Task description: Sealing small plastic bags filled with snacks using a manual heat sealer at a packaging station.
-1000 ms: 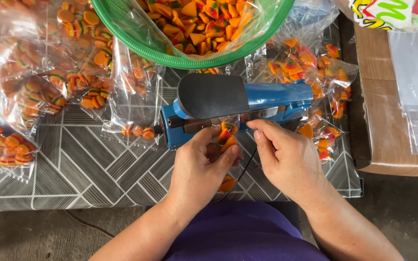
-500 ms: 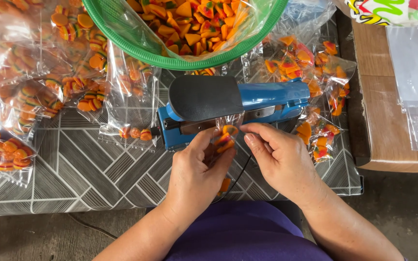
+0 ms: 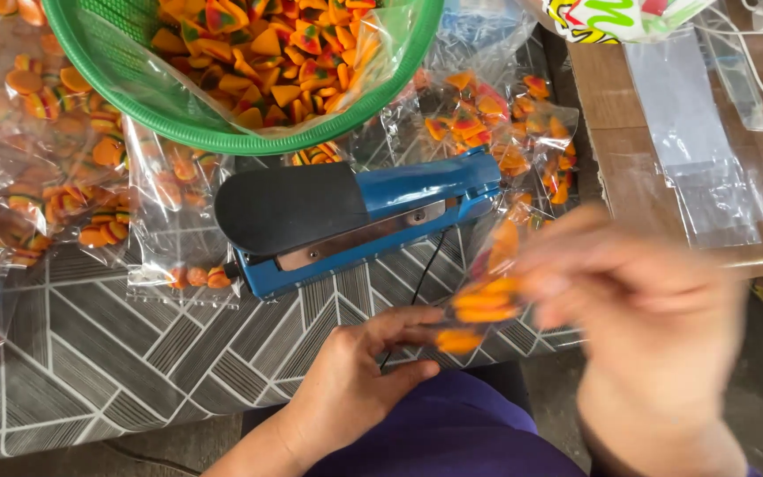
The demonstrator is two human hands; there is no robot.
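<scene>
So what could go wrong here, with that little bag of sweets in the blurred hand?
The right hand is blurred, and its grip on the small bag of sweets looks loose, so the bag might slip and drop off the table edge. The sealer's black cord runs close by the left hand and could perhaps get snagged. The green basket of loose sweets overhangs the blue sealer, so a bump might tip it.

A green basket [image 3: 134, 106] holding loose orange candies, little filled candy bags [image 3: 72, 177] lying on the patterned tablecloth [image 3: 117, 344], empty clear bags [image 3: 691, 141] sitting on a wooden board [image 3: 620, 177]
</scene>
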